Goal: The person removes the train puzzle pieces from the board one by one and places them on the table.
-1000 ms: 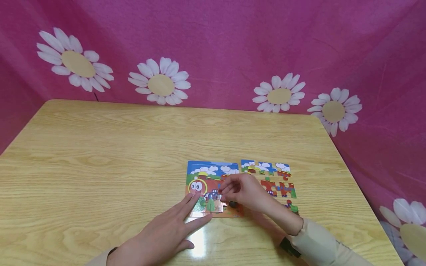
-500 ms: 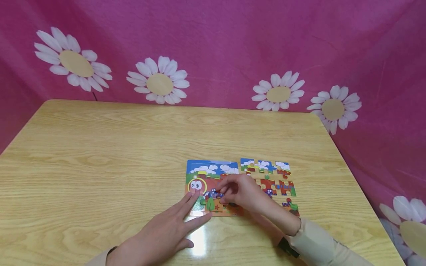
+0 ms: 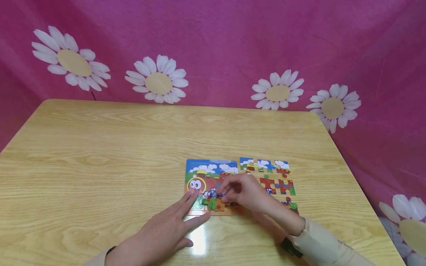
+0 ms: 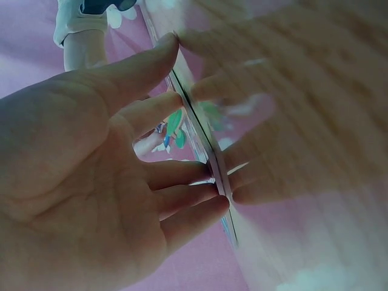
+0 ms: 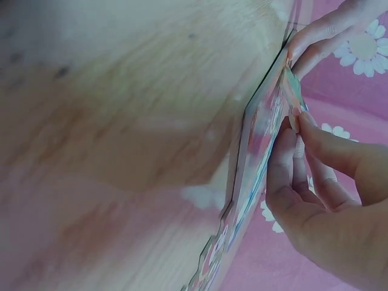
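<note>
A jigsaw board (image 3: 212, 163) with a cartoon train picture lies on the table before me. Between thumb and fingers, my right hand (image 3: 246, 191) pinches a puzzle piece (image 3: 217, 205) printed with a green plant and an orange starfish. The right wrist view has this piece (image 5: 291, 88) tilted, its far edge raised off the board. My left hand (image 3: 163, 229) rests at the board's front left corner, fingers spread and fairly straight. In the left wrist view, the fingertips (image 4: 221, 205) touch the board's edge. Part of the picture is hidden behind my right hand.
Loose puzzle pieces (image 3: 265, 165) lie in rows right of the board, partly covered by the right forearm. The wood-grain table (image 3: 110, 159) reaches back to a pink curtain (image 3: 219, 44) with daisies. A dark object (image 3: 291, 247) sits under the right sleeve.
The pinched piece has tilted and shifted slightly right; the white glare on it is gone and its starfish shows. My left hand stays in place on the board.
</note>
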`<state>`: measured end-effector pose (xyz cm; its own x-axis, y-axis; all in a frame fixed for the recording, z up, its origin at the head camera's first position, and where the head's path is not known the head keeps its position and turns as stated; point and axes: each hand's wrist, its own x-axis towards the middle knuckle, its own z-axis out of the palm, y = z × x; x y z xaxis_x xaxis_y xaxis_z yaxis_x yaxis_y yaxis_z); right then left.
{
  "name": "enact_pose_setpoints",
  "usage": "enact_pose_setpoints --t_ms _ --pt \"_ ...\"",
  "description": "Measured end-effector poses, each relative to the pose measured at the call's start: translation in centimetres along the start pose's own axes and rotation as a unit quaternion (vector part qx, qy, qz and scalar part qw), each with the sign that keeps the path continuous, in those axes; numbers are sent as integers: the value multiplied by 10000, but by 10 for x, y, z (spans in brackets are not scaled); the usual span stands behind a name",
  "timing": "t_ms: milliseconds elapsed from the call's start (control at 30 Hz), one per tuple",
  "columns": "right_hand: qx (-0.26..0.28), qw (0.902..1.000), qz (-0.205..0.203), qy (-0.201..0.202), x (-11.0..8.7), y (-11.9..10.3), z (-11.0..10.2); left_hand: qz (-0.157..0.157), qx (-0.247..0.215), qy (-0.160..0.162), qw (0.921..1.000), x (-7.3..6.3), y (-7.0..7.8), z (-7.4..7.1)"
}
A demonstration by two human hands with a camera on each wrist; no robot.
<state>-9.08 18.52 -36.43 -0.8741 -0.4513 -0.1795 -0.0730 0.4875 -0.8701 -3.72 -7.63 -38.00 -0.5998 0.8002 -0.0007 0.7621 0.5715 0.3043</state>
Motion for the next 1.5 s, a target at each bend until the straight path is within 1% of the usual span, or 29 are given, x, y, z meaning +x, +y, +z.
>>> enact_pose_setpoints --t_ms 200,433,533,800,933,1067,1267,1500 --pt "3 9999 -112 45 -7 5 -9 -19 -29 -95 9999 1 0 -1" --pt "-61 9999 -96 101 -21 12 -24 32 64 5 10000 0 1 0" --pt "-86 9998 -52 147 -26 15 -29 11 58 -18 10000 0 1 0" --pt "-323 9990 -121 300 -40 28 -44 -10 28 -39 10000 0 1 0" --pt "-499 9977 -60 447 -47 33 -51 -4 42 -33 10000 0 1 0" --pt "-875 9940 45 660 -54 37 -56 2 61 -56 10000 0 1 -1" --pt "-1492 9840 204 949 -64 41 -63 -21 24 -84 10000 0 2 -1" --pt "-1993 9718 436 1179 -72 43 -68 11 71 63 10000 0 2 0"
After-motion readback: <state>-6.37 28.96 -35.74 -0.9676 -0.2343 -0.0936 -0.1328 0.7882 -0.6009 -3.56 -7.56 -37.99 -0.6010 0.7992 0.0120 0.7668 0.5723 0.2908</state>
